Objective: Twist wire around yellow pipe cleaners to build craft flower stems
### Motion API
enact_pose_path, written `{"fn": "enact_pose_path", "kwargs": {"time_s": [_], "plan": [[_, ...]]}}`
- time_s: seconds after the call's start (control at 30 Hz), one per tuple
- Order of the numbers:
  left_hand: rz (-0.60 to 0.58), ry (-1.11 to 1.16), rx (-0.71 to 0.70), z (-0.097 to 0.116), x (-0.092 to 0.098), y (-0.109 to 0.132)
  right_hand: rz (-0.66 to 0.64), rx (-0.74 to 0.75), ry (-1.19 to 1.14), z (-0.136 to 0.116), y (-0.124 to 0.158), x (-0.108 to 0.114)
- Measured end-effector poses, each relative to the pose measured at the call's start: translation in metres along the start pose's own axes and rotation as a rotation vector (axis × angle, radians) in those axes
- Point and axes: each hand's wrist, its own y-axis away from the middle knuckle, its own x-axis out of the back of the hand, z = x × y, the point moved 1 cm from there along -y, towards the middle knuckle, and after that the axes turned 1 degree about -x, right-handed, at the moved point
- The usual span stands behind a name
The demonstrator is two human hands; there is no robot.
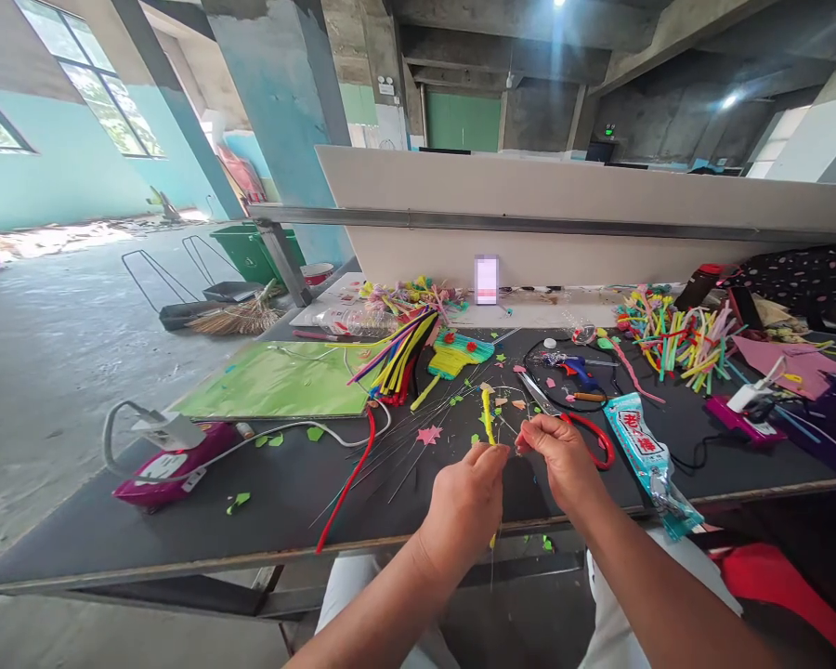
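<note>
My left hand [463,497] is closed on a yellow pipe cleaner [488,416], which stands up above the fist; a bit of yellow also shows below it. My right hand [561,462] is close beside it, thumb and fingers pinched together. A speck of pink or red shows at those fingertips, too small to name. Behind the right wrist lie scissors [605,444] with red handles, partly hidden by the hand. A pink paper star [428,435] and small paper scraps lie on the table ahead of my left hand, among thin wires [404,478].
Green sheets [279,383], a bundle of pipe cleaners [400,362] and a purple power strip [174,469] are on the left. A glue gun [580,372], a blue snack packet [645,446] and a colourful pipe-cleaner pile [689,339] occupy the right. A phone [486,281] leans against the board behind.
</note>
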Motion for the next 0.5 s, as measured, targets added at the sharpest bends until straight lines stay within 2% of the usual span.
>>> {"fn": "enact_pose_path", "kwargs": {"time_s": [0.23, 0.4, 0.5], "plan": [[-0.188, -0.304, -0.114, -0.0014, -0.0001, -0.0016, 0.072, 0.029, -0.035, 0.0072, 0.0002, -0.0034], [-0.113, -0.177, -0.105, -0.0032, 0.0027, -0.006, 0.045, 0.025, -0.037, 0.0031, 0.0008, -0.0023], [-0.099, -0.171, -0.146, -0.0031, 0.0078, -0.0072, 0.044, 0.032, -0.034, -0.0002, 0.001, -0.0007]]}}
